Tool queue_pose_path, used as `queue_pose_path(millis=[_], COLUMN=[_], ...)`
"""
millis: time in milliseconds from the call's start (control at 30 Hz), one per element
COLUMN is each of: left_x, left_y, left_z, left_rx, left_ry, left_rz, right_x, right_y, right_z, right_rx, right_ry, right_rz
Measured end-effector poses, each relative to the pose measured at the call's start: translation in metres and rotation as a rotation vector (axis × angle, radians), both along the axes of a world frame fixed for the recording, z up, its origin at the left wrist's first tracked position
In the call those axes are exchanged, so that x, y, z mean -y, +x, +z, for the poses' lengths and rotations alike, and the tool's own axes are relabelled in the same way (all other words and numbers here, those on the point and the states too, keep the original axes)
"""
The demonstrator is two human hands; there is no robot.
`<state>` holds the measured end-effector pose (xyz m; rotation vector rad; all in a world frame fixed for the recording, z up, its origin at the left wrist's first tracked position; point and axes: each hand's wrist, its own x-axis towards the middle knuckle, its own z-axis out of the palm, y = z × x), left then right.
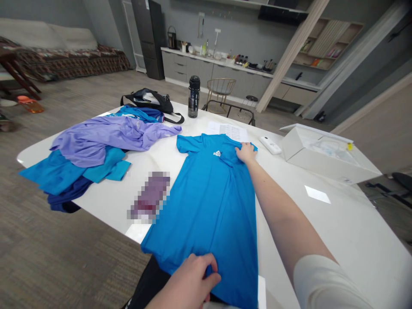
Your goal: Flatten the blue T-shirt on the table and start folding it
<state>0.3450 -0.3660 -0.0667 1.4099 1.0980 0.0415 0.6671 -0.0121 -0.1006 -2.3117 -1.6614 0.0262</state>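
A bright blue T-shirt (209, 201) lies flat on the white table (337, 223), its collar away from me and one side folded in along its length. My right hand (246, 152) reaches out to the far shoulder and pinches the cloth near the collar. My left hand (193, 281) grips the shirt's near hem at the table's front edge. A small white logo shows on the chest.
A pile of purple and blue clothes (93, 150) lies at the left. Behind it are a black bag (149, 99) and a dark bottle (193, 96). A paper sheet (227, 130), a white remote (270, 145) and an open white box (325, 152) lie to the right.
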Motion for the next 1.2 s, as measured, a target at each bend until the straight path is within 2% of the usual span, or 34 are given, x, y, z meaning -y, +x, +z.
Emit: queue_pose_path(millis=[100, 300, 400, 533, 667, 733, 833, 900, 967, 1067, 1133, 1200], left_x=[-0.006, -0.013, -0.016, -0.020, -0.023, -0.023, -0.024, -0.025, -0.027, -0.030, -0.030, -0.026], left_y=[-0.001, -0.001, -0.001, 0.002, 0.007, 0.008, 0.005, 0.002, 0.001, 0.009, 0.019, 0.028], left_z=[0.002, -0.017, -0.019, -0.016, -0.013, -0.012, -0.008, -0.001, 0.007, 0.009, -0.001, -0.019], left_rx=[-0.053, -0.160, -0.140, -0.121, -0.148, -0.170, -0.247, -0.302, -0.327, -0.253, -0.121, -0.015], left_ry=[0.062, 0.116, 0.092, 0.069, 0.043, 0.038, 0.026, 0.040, 0.138, 0.467, 0.719, 0.893], left_rz=[-0.010, -0.138, -0.209, -0.234, -0.272, -0.300, -0.361, -0.393, -0.367, -0.306, -0.339, -0.390], right_x=[-0.011, -0.020, -0.023, -0.029, -0.029, -0.025, -0.015, -0.007, 0.000, 0.008, 0.015, 0.022], right_y=[0.008, 0.022, 0.027, 0.027, 0.023, 0.021, 0.016, 0.011, 0.005, -0.007, -0.017, -0.026], right_z=[-0.004, -0.012, -0.012, -0.012, -0.017, -0.019, -0.019, -0.018, -0.017, -0.020, -0.025, -0.029], right_rx=[0.080, 0.133, 0.126, 0.164, 0.229, 0.236, 0.232, 0.212, 0.153, 0.021, -0.047, -0.065], right_ry=[-0.014, -0.077, -0.036, 0.085, 0.053, 0.076, 0.236, 0.294, 0.278, 0.164, 0.060, -0.042], right_rz=[0.008, 0.013, 0.031, 0.051, 0.095, 0.064, -0.049, -0.068, 0.024, 0.283, 0.391, 0.426])
